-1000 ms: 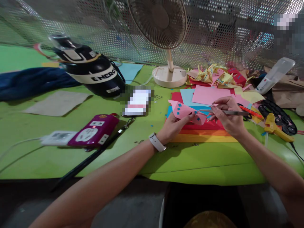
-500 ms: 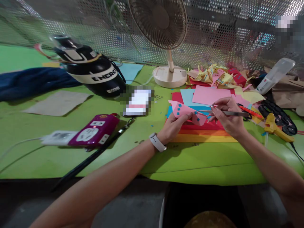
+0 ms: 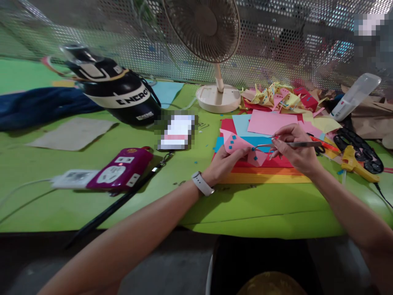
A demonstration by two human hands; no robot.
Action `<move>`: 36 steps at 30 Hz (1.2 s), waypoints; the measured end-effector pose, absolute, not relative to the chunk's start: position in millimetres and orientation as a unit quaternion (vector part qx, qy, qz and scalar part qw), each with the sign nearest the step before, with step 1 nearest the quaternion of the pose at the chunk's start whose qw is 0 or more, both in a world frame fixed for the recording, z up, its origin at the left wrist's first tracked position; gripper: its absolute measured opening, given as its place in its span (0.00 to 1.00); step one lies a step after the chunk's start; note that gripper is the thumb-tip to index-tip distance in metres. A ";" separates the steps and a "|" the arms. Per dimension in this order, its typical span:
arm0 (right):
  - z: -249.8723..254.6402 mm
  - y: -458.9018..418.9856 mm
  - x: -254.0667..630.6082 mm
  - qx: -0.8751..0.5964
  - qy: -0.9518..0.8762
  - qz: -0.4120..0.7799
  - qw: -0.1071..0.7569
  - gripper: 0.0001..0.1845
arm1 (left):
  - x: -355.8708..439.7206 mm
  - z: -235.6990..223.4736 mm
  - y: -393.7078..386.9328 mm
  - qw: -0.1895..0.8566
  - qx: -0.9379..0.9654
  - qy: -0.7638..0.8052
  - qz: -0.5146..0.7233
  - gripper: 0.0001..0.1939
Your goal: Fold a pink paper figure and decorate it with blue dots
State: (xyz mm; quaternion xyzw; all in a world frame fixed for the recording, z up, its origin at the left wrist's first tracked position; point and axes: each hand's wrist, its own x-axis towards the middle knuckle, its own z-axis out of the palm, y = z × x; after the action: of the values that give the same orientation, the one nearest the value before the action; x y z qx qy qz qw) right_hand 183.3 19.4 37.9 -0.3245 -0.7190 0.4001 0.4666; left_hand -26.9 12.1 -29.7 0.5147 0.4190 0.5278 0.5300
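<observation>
My left hand (image 3: 226, 164), with a pale watch on the wrist, pinches a folded pink paper piece (image 3: 235, 142) that bears several small blue squares. Between the thumb and fingers of my right hand (image 3: 296, 149) is a pair of metal tweezers (image 3: 302, 144). The tips of the tweezers touch or hover at a blue square (image 3: 253, 149) on the pink piece, close to my left thumb. Below both hands lies a stack of coloured paper, with red, orange and yellow sheets (image 3: 264, 178) at its near edge and a loose pink sheet (image 3: 272, 122) behind.
A fan (image 3: 218, 98) stands at the back beside a pile of cut paper shapes (image 3: 278, 95). To the right lie a yellow glue gun (image 3: 357, 164) and a clear-topped bottle (image 3: 356, 96). A phone (image 3: 178, 131), a purple power strip (image 3: 121, 169) and a large black bottle (image 3: 119, 96) are on the left.
The tweezers' tips have shifted slightly along the pink paper at the blue square, and my right hand has tilted a little. My left hand keeps its grip.
</observation>
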 end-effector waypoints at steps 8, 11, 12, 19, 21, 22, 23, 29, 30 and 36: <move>43.6 19.5 186.5 -0.301 -0.743 0.409 0.435 0.17 | -28.6 -24.0 9.3 0.549 0.525 0.419 0.498 0.19; 44.7 20.3 188.4 -0.301 -0.747 0.417 0.421 0.17 | -29.0 -22.7 8.6 0.543 0.538 0.421 0.488 0.18; 44.8 20.8 189.1 -0.299 -0.749 0.421 0.415 0.17 | -29.2 -22.1 8.5 0.540 0.545 0.421 0.484 0.17; 44.1 22.0 190.6 -0.287 -0.754 0.441 0.395 0.16 | -30.6 -18.6 7.9 0.514 0.605 0.404 0.454 0.15; 45.3 21.3 190.8 -0.286 -0.753 0.440 0.397 0.16 | -30.5 -18.6 7.9 0.512 0.608 0.406 0.452 0.16; 46.2 21.3 191.2 -0.288 -0.751 0.439 0.400 0.16 | -30.3 -18.6 7.9 0.509 0.608 0.405 0.455 0.16; 47.1 21.6 191.8 -0.291 -0.747 0.437 0.407 0.16 | -30.1 -18.5 7.9 0.507 0.607 0.404 0.459 0.16; 45.0 30.2 193.0 -0.329 -0.695 0.407 0.493 0.20 | -27.8 -18.2 8.1 0.479 0.601 0.397 0.501 0.17; 43.2 30.8 191.7 -0.327 -0.694 0.408 0.495 0.21 | -27.5 -18.6 8.4 0.473 0.603 0.396 0.506 0.17; 38.7 23.2 183.6 -0.324 -0.700 0.371 0.517 0.20 | -27.8 -19.9 10.7 0.443 0.603 0.417 0.516 0.16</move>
State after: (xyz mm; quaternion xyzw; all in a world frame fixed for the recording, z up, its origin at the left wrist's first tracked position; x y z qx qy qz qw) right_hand 183.6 23.2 38.7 -0.3239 -0.6998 0.3712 0.5172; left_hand -27.8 10.7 -19.9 0.6029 0.4172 0.5163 0.4427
